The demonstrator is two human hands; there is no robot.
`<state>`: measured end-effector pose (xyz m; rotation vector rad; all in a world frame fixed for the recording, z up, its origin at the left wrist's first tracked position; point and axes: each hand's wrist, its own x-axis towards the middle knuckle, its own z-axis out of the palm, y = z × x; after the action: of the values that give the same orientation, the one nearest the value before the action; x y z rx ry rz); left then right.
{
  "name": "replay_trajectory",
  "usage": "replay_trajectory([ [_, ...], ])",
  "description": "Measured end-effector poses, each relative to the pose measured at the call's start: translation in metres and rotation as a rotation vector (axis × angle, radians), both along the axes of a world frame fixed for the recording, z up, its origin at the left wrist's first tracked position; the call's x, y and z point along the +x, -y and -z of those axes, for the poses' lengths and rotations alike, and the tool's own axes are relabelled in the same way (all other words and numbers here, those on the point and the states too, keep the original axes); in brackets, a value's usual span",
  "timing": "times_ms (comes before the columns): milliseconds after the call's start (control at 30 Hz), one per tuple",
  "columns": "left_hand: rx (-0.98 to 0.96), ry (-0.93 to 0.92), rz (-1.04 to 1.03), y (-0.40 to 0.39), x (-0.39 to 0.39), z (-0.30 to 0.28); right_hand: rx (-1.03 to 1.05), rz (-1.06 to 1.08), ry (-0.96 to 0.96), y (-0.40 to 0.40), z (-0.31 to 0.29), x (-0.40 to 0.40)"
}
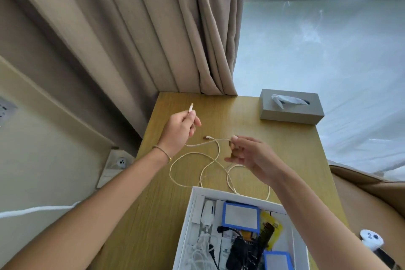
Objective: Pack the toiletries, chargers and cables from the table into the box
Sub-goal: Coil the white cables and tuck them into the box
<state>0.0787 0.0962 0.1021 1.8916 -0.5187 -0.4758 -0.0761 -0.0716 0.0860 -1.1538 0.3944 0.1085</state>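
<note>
A long cream braided cable [210,165] loops over the wooden table [153,204]. My left hand [179,129] is raised above the table and pinches one end, its white plug sticking up past the fingers. My right hand [247,153] pinches the cable near its other plug, which points left. The cable's far loop droops to the rim of the white box [186,232] at the front. Inside the box lie a white charger with white cables, black cables, a dark comb, a yellow packet and two blue-framed items.
A grey tissue box [291,106] stands at the table's back right corner. Beige curtains [153,28] hang behind the table. A wall socket [121,162] sits left of it. A white controller [371,239] lies at the right edge, beside a tan chair [372,193].
</note>
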Motion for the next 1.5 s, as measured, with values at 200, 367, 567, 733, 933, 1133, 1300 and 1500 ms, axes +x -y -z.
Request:
replay_trajectory([
  [200,0.066,-0.003,0.156,-0.008,-0.038,-0.005,-0.086,0.051,0.091,0.006,-0.031,-0.004],
  [367,-0.096,-0.045,0.28,-0.005,-0.075,-0.017,-0.255,0.068,0.112,-0.014,-0.048,-0.002],
  [567,-0.176,-0.007,0.059,-0.006,-0.082,-0.018,-0.435,0.141,0.086,-0.034,-0.049,-0.009],
  [733,-0.279,-0.128,-0.139,-0.008,-0.074,-0.028,-0.418,0.008,0.027,-0.058,-0.03,-0.021],
  [933,-0.186,-0.39,-0.146,-0.016,-0.061,-0.031,-0.371,-0.119,0.044,-0.068,-0.012,-0.033],
  [1133,0.031,-0.471,-0.021,-0.024,-0.064,-0.034,-0.53,-0.169,0.079,-0.068,-0.009,-0.038],
  [1300,-0.233,-0.856,0.016,-0.017,-0.07,-0.04,-0.627,-0.279,-0.002,-0.075,-0.003,-0.04],
  [1500,-0.114,-0.17,-0.086,-0.007,-0.068,-0.033,-0.547,-0.366,-0.049,-0.074,-0.01,-0.048],
])
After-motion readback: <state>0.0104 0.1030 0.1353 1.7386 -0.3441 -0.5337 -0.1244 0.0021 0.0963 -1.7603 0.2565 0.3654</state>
